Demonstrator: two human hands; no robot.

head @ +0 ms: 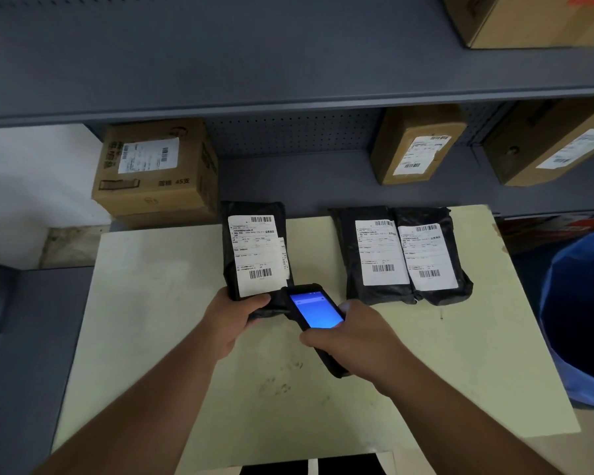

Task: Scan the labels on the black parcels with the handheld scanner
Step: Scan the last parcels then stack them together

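Head view: your left hand (232, 318) grips the near end of a black parcel (254, 248), label (257, 255) facing up, its far end lying beyond your fingers on the pale table (151, 303). Your right hand (352, 337) is wrapped round the handheld scanner (314, 311), screen lit blue, its tip touching that parcel. Two more black parcels (405, 255) lie side by side, touching, just beyond your right hand

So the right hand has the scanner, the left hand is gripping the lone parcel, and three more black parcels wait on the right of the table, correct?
Not quite: the head view shows two more black parcels waiting on the right, not three. The rest holds: the right hand has the scanner and the left hand grips the lone parcel on the table.
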